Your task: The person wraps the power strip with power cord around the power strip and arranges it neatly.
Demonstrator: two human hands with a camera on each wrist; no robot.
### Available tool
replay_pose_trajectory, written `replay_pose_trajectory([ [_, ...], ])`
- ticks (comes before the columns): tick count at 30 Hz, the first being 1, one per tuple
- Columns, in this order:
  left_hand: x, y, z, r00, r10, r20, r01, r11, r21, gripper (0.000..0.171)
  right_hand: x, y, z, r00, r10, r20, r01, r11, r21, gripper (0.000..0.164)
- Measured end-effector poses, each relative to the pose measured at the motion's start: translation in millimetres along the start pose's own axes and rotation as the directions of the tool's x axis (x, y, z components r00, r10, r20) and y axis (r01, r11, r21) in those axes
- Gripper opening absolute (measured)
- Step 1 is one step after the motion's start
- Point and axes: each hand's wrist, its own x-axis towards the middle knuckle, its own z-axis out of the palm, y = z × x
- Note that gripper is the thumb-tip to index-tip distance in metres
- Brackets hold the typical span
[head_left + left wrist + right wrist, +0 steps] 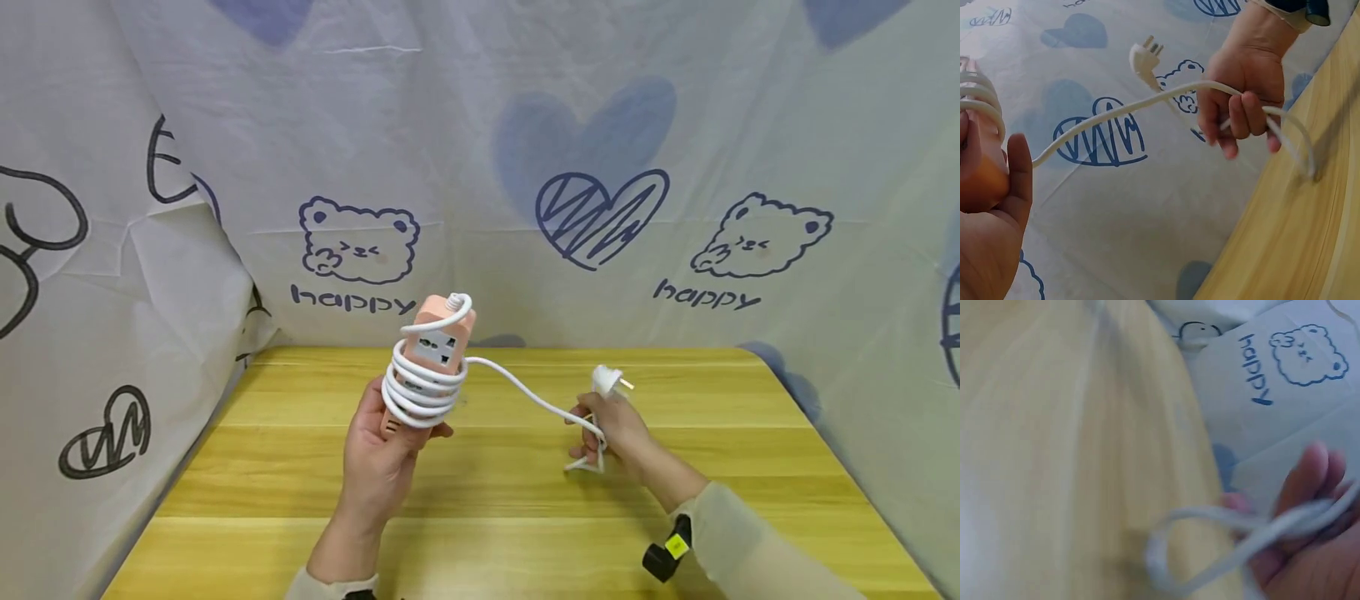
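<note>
My left hand (382,458) grips the lower end of a pink power strip (442,312), held tilted above the table. Several turns of its white cord (423,387) wrap round the strip's middle, over part of the sockets. From the wraps the cord runs across to my right hand (611,425), whose curled fingers hold it. A white plug (604,379) sticks up past that hand, prongs to the right. In the right wrist view a loop of cord (1210,515) hangs out of the hand, blurred. The left wrist view shows the plug (1144,60) beyond the right fingers.
Below both hands lies a wooden table (495,542) with light plank stripes. A pale cloth (465,167) printed with hearts, bears and lettering hangs behind it and along the sides. A small dark wrist camera (663,557) sits on the right wrist.
</note>
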Motion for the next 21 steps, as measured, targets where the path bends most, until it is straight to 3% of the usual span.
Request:
replay_pose_trajectory([
  [2, -0.3, 1.2, 0.7, 0.999, 0.023, 0.049, -0.023, 1.000, -0.011, 0.045, -1, -4, -1, 0.998, 0.062, 0.022, -0.058, 0.987, -0.148, 0.038],
  [4, -0.4, 2.9, 2.4, 0.997, 0.034, 0.065, -0.033, 0.999, -0.015, 0.046, -3, -9, -1, 0.994, 0.093, 0.064, -0.068, 0.945, -0.319, 0.039],
  [9, 0.1, 5.4, 4.1, 1.000, 0.012, 0.013, -0.013, 0.999, 0.029, 0.044, -15, -23, 1, 0.978, 0.127, 0.165, 0.003, 0.783, -0.622, 0.037],
  [11, 0.2, 5.5, 2.7, 1.000, 0.009, -0.006, -0.009, 0.999, 0.037, 0.043, -19, -29, 4, 0.962, 0.163, 0.220, 0.038, 0.716, -0.697, 0.042],
  [13, -0.4, 5.5, 1.4, 1.000, 0.011, -0.015, -0.010, 0.999, 0.036, 0.043, -20, -32, 8, 0.939, 0.215, 0.268, 0.053, 0.680, -0.731, 0.050],
  [14, -0.8, 5.3, 0.5, 1.000, 0.018, -0.008, -0.018, 1.000, 0.026, 0.043, -19, -32, 9, 0.925, 0.239, 0.295, 0.058, 0.679, -0.732, 0.054],
  [15, -1.2, 5.5, 0.3, 1.000, 0.016, -0.006, -0.016, 1.000, 0.025, 0.043, -18, -30, 9, 0.910, 0.254, 0.329, 0.061, 0.700, -0.711, 0.058],
  [17, -1.2, 6.1, 0.3, 1.000, 0.021, 0.004, -0.021, 0.999, 0.031, 0.043, -14, -25, 7, 0.888, 0.272, 0.370, 0.033, 0.766, -0.642, 0.066],
  [21, 0.9, 7.5, -1.7, 1.000, 0.022, -0.018, -0.021, 0.998, 0.056, 0.043, -6, -12, 0, 0.874, 0.234, 0.426, -0.022, 0.895, -0.446, 0.077],
])
